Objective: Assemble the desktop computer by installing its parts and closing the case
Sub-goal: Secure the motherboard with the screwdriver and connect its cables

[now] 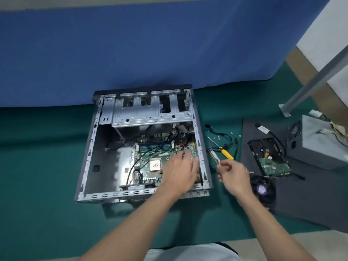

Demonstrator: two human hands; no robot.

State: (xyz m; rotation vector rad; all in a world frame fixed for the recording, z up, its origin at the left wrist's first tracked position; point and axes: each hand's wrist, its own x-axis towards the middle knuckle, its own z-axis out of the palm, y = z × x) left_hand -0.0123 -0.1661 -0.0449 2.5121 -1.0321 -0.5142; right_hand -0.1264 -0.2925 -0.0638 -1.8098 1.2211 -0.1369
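my left grip (pixel 180 166) spread over motherboard (pixel 145 161) | my right grip (pixel 231 172) pinches memory stick (pixel 213 155) by one end | likely light, stiff, fragile; hold edges only

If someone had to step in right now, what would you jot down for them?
Left hand open, flat over the motherboard in the open case. Right hand pinches a slim card beside the case.
Done: motherboard in.
To do: drive, power supply and fan lie on the right; screwdriver and screws near them. Case not closed.
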